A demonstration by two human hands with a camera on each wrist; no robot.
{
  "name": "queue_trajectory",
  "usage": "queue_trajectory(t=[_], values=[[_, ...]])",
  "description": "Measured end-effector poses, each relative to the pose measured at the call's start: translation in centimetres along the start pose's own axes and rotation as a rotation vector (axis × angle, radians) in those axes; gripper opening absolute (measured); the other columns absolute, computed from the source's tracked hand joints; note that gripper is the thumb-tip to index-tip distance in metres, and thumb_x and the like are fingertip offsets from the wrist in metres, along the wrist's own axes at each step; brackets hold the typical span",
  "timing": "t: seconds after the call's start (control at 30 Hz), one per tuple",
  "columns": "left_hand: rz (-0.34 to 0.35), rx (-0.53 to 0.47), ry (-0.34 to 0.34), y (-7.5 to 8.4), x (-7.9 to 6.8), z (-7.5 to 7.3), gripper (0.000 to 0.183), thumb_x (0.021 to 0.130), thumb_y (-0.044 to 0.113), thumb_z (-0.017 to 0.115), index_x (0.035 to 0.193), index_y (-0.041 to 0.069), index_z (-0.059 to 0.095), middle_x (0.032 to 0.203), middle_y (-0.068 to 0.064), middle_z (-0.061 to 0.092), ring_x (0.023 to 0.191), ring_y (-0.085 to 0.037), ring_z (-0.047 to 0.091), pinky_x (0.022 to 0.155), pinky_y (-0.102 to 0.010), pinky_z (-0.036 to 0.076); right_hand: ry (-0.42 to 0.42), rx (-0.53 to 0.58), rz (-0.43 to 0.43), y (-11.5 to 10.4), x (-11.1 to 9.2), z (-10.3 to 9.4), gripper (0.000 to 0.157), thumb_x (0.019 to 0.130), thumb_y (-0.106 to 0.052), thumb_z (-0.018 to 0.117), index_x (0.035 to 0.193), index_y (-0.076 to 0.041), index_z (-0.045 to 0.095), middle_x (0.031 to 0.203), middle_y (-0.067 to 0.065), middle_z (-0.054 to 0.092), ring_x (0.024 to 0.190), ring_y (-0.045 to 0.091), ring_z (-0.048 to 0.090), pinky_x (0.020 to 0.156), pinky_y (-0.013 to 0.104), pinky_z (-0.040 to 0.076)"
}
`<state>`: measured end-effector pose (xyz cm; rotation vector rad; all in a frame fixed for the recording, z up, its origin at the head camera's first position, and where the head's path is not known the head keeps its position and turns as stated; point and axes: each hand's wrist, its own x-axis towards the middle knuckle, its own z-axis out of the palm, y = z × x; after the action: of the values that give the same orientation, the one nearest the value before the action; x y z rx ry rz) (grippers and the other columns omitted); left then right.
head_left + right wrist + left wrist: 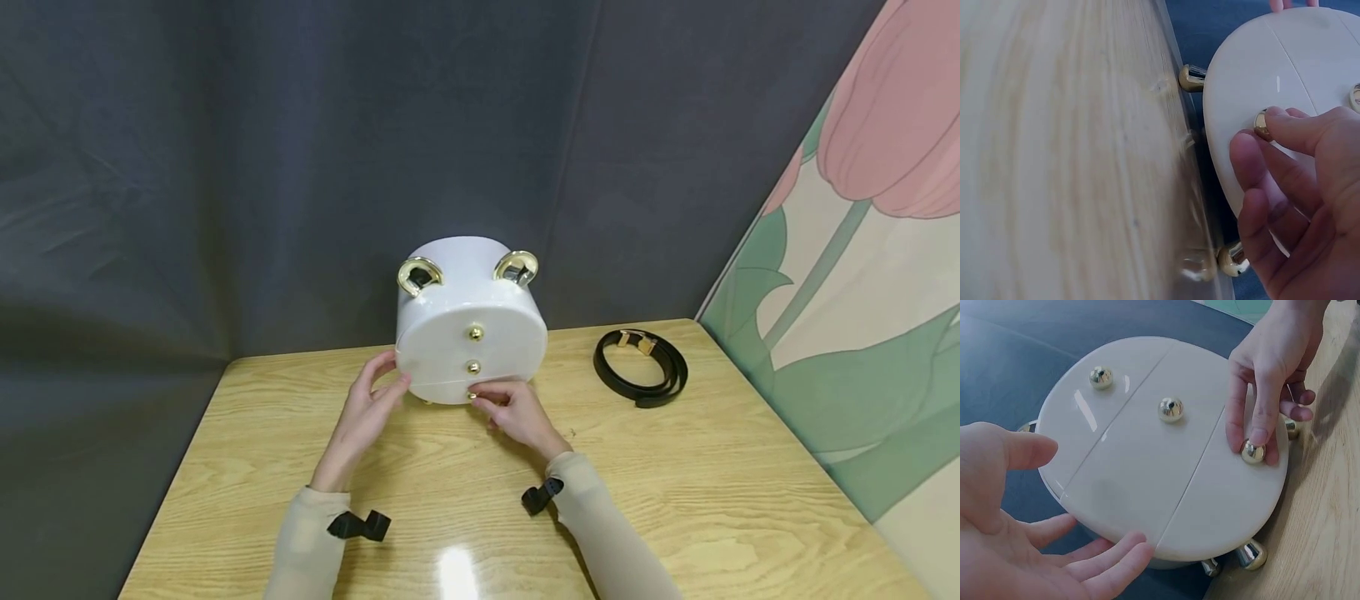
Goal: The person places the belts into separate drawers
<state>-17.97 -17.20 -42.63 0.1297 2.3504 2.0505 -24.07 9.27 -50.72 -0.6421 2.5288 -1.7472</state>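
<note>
A rounded white drawer box (435, 346) with gold bear-like ears (517, 267) stands at the back of the table. Thin seams split its front into three drawers, each with a round gold knob. My right hand (519, 412) pinches the lowest knob (1252, 452) between thumb and fingers. That lowest drawer (1222, 500) sits flush with the front in the left wrist view. At the box's left side is my left hand (366, 417), its fingers spread and lightly bent, fingertips right at the edge. Gold feet (1252, 554) show under the box.
A coiled black belt (637, 392) with a gold buckle lies to the right on the wooden table (465, 475). Behind the table hangs a dark curtain (375, 150). A wall with a tulip print (862, 333) borders the right side.
</note>
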Motion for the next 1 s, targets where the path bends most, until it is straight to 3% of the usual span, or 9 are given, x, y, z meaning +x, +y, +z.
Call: queue_trajectory(t=[0.2,0.47,1.0], values=[[-0.008,-0.043,0.0,0.1,0.1,0.2,0.062,0.111,0.024,0.058,0.165,0.01,0.032,0.168,-0.018,0.034,0.146,-0.043,0.052,0.122,-0.056,0.044,0.009,-0.004,-0.011,0.1,0.0,0.0,0.023,0.097,-0.003,0.076,0.12,0.0,0.079,0.117,0.022,0.079,0.058,0.046,0.067,0.05,0.018,0.051],[-0.018,-0.054,-0.006,0.1,0.2,0.2,0.061,0.111,0.022,0.058,0.164,0.009,0.032,0.168,-0.019,0.034,0.147,-0.045,0.05,0.123,-0.055,0.043,-0.013,-0.039,-0.007,-0.1,-0.4,-0.2,0.022,0.098,-0.007,0.077,0.119,-0.006,0.081,0.101,0.019,0.082,0.055,0.035,0.068,0.048,0.02,0.05],[-0.031,-0.061,-0.013,0.1,0.1,0.1,0.062,0.111,0.021,0.057,0.166,0.009,0.03,0.168,-0.019,0.034,0.146,-0.043,0.05,0.124,-0.059,0.04,-0.041,-0.044,0.004,-0.4,-1.8,-0.1,0.022,0.097,-0.006,0.078,0.118,-0.006,0.081,0.097,0.017,0.082,0.052,0.025,0.065,0.047,0.02,0.05]])
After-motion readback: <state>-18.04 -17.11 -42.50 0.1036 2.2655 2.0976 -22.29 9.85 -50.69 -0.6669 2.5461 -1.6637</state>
